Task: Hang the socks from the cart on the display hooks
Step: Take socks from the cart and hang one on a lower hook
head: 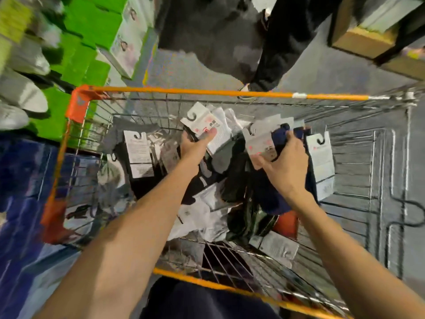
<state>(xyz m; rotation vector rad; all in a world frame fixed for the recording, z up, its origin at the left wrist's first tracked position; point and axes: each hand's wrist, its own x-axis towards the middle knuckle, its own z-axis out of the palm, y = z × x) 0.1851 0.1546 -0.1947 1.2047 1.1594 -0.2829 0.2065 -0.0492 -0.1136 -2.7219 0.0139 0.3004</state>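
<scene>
Socks (138, 155): white pack (208, 126) pinched in left hand (195, 146), navy pack (264, 147) gripped in right hand (287, 163), so lift both straight up, hooks (190, 116) clear of cart (184, 91).

Cart (184, 90): wire basket with an orange rim, seen from above.
Socks (202, 210): loose heap of carded pairs in the cart; black, white, grey and navy.
White pair (204, 122): white card with a black hook, gripped by the left hand (195, 145).
Navy pair (264, 146): card facing up, gripped by the right hand (287, 162).
</scene>
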